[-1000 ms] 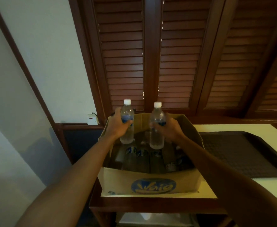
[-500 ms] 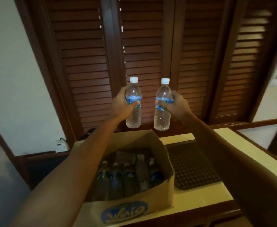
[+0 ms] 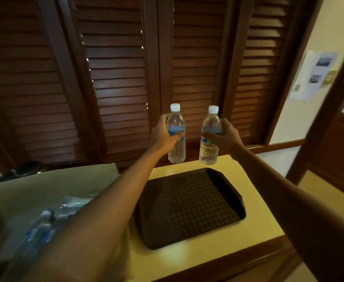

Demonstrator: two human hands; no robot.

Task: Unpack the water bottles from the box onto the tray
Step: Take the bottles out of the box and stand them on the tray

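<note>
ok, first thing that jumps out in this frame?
Two clear water bottles with white caps, held upright side by side in mid-air: one in the left hand, one in the right hand. Below them a dark tray lies bare on the pale counter, with the open cardboard box at left.

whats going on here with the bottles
A person is unpacking water bottles from a cardboard box onto a dark tray. The left hand holds one bottle and the right hand holds another bottle, both upright in the air above the far end of the tray. Nothing stands on the tray yet. More bottles remain in the box at the left.
</note>
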